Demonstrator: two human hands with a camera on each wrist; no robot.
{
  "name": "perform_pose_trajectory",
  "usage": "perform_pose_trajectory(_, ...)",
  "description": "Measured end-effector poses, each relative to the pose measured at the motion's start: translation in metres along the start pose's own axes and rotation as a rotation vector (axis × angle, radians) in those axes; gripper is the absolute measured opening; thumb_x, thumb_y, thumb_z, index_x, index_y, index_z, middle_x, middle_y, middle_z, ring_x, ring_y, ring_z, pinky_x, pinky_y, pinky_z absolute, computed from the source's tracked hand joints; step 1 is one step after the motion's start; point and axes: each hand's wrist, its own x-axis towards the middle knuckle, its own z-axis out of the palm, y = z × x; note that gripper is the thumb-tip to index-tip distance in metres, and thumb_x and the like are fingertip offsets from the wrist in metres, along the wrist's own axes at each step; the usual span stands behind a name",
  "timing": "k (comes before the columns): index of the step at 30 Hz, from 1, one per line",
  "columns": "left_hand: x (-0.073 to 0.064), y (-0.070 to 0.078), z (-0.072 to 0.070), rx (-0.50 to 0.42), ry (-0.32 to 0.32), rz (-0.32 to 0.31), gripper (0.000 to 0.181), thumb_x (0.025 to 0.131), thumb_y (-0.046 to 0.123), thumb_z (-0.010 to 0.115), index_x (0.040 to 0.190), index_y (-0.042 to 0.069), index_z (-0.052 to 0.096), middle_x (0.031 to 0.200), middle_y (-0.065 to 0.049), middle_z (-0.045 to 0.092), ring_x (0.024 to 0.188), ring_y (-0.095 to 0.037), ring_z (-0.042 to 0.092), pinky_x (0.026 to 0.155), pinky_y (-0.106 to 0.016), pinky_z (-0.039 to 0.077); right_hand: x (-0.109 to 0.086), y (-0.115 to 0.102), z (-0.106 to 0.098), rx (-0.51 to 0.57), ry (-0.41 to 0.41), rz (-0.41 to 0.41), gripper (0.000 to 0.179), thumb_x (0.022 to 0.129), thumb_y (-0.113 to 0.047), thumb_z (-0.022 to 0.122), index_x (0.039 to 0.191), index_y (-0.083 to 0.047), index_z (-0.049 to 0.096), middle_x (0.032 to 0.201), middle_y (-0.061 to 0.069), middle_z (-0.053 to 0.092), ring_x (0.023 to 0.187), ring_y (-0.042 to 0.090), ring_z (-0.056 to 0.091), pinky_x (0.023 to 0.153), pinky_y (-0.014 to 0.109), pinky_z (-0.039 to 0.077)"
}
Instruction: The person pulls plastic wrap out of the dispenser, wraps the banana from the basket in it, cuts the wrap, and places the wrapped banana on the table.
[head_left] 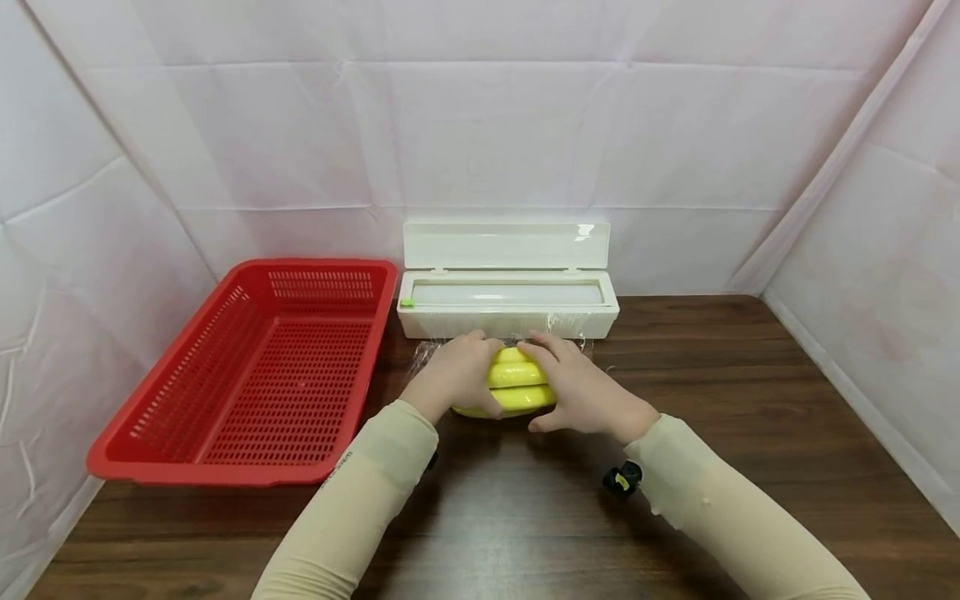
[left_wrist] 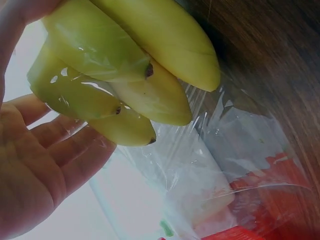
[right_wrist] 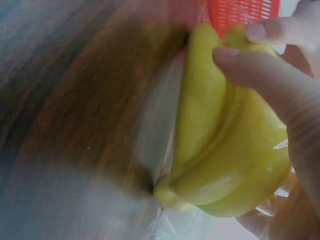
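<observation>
A bunch of yellow bananas (head_left: 517, 385) lies on the dark wooden table between both hands. My left hand (head_left: 457, 375) holds its left end, the thumb on the near side and the fingers on the far side. My right hand (head_left: 585, 387) grips the right part, with the thumb toward the front. Clear plastic wrap (left_wrist: 240, 145) clings over several banana tips (left_wrist: 150, 107) in the left wrist view and spreads loosely beyond them. In the right wrist view, the thumb presses against the bananas (right_wrist: 225, 125); some other fingers are partly hidden behind the fruit.
Just behind the bananas stands a white wrap dispenser (head_left: 510, 323) with its lid (head_left: 506, 246) raised, a roll inside and a small green slider (head_left: 407, 302) at its left. A red perforated basket (head_left: 367, 367) is on the left. White cloth walls (head_left: 480, 133) enclose the table (head_left: 525, 517).
</observation>
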Motion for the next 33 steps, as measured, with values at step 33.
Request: perform_pose_trajectory(33, -0.001, -0.010, 0.011, -0.141, 0.046, 0.026, 0.083, 0.062, 0.028, 0.082, 0.130, 0.004, 0.041, 0.111, -0.009, 0.052, 0.093, -0.019, 0.052, 0.086, -0.034, 0.047, 0.010, 0.009, 0.000, 0.053, 0.095, 0.036, 0.071, 0.062, -0.028, 0.080, 0.124, -0.008, 0.052, 0.109, 0.003, 0.060, 0.093, 0.018, 0.054, 0.082, 0.036, 0.045)
